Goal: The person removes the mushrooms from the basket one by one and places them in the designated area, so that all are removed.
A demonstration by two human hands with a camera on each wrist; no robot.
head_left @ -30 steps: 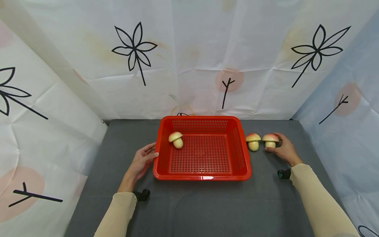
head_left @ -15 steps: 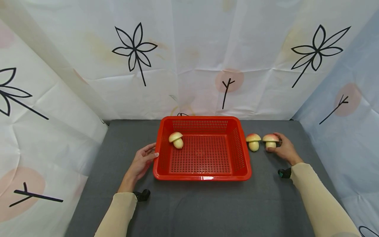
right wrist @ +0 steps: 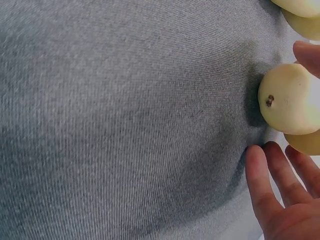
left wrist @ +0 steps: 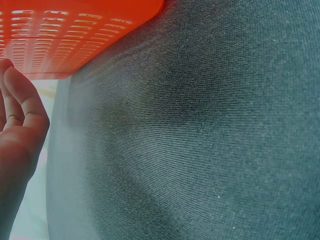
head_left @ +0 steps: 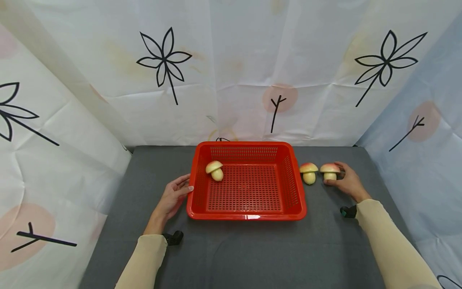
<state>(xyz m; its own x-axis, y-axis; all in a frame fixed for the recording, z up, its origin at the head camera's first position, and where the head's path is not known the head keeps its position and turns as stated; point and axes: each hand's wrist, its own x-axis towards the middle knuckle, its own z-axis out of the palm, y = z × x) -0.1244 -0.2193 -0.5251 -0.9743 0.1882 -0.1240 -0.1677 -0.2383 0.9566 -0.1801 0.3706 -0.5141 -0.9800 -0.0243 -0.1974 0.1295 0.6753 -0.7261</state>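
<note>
In the head view a red plastic basket stands on the grey table. My left hand holds its left side, thumb over the rim; in the left wrist view the fingers lie near the perforated wall. One toy mushroom with a reddish cap lies inside the basket at the left. Two more lie right of the basket: a nearer mushroom by its wall, and an outer mushroom. My right hand is around the outer one, thumb by the stem and fingers at the cap. Finger contact is partly hidden.
Grey cloth covers the table. White patterned curtains hang behind and at both sides. A thin dark cord shows behind the basket. Each wrist wears a small black camera.
The right wrist has shifted very slightly to the right while the hand stays around the outer mushroom. The left hand, basket and mushrooms look the same.
</note>
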